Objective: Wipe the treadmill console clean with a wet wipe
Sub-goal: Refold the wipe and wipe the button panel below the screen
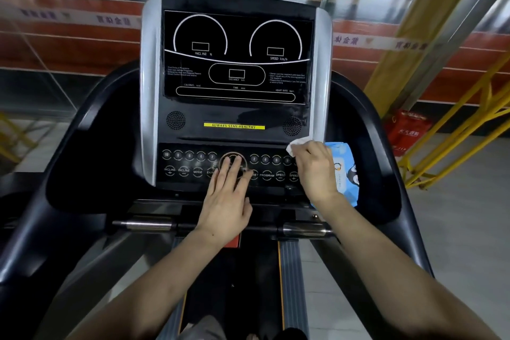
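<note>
The treadmill console (234, 69) fills the middle of the view, a black display panel with silver side trims above a row of round buttons (190, 163). My right hand (314, 168) presses a crumpled white wet wipe (298, 145) against the right end of the button panel, near the lower right speaker grille. My left hand (227, 199) lies flat with fingers spread on the large round centre button and holds nothing. A blue wet wipe pack (345, 165) sits in the right tray, partly hidden behind my right hand.
Black curved side arms with tray recesses (91, 146) flank the console. A metal handlebar (149, 225) runs across below the panel. Yellow railings (455, 130) and a red bag (408, 130) stand on the floor to the right.
</note>
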Motion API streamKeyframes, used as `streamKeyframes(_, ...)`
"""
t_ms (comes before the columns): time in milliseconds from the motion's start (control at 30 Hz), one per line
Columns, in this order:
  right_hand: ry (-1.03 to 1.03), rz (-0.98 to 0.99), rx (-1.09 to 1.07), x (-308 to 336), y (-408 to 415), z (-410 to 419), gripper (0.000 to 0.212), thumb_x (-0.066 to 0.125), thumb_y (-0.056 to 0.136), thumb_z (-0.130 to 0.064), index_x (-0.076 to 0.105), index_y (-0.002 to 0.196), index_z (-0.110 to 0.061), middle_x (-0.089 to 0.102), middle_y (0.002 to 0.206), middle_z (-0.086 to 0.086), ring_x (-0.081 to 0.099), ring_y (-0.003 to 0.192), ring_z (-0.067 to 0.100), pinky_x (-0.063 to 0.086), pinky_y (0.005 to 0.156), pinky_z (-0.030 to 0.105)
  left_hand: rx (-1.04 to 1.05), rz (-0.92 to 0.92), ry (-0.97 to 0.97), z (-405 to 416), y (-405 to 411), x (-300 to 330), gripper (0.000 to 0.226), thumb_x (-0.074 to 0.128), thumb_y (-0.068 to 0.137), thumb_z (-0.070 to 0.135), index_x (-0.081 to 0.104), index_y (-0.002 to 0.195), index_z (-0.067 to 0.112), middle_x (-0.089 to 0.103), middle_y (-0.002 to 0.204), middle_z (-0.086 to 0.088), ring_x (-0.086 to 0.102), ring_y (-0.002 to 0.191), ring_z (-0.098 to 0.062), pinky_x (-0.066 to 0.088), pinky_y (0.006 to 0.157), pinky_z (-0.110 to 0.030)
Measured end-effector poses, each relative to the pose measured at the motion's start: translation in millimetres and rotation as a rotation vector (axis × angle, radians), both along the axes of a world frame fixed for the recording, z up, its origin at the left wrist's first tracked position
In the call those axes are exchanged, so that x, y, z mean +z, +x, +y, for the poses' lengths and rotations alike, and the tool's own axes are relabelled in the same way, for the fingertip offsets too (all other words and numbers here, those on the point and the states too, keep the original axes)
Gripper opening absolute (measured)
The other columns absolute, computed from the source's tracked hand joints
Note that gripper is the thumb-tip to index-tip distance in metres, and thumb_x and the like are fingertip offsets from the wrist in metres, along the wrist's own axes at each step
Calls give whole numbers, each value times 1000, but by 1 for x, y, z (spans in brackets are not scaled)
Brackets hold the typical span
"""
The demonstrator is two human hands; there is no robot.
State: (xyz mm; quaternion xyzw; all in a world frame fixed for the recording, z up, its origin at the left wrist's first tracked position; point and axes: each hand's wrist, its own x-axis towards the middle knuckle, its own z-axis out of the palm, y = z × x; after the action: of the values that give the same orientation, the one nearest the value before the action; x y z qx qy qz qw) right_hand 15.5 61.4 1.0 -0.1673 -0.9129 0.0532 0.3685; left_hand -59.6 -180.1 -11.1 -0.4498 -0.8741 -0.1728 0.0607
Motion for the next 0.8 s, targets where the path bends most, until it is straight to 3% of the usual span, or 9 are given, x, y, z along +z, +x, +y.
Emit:
streamKeyframes(233,73,-82,178,-53,44,-29,24,74,89,3,76,108,-11,69,104,2,63,89,23,45,83,36,33,-6,19,-3,6,-5,66,54,97,23,30,159,20,9,174,-10,-4,161,-29,12,130,-51)
streamKeyframes(467,-44,24,58,-4,-12,-18,24,69,86,9,76,98,-11,67,94,1,60,83,25,44,76,40,68,-33,37,-3,10,-5,67,56,96,21,33,158,19,11,173,-10,-3,161,-30,14,129,-53)
streamKeyframes(600,-5,-73,118,-35,15,-39,24,74,83,2,74,97,-18,67,96,-4,57,85,21,36,76,35,81,-30,27,-5,12,-8,69,55,97,22,28,160,20,9,174,-9,-6,161,-28,12,130,-53)
streamKeyframes(800,13,-99,191,-41,19,-40,21,77,83,-4,74,95,-21,69,101,-9,60,86,20,43,76,40,95,-34,19,-8,14,-12,67,55,98,22,29,160,18,7,174,-8,-4,161,-29,12,130,-53)
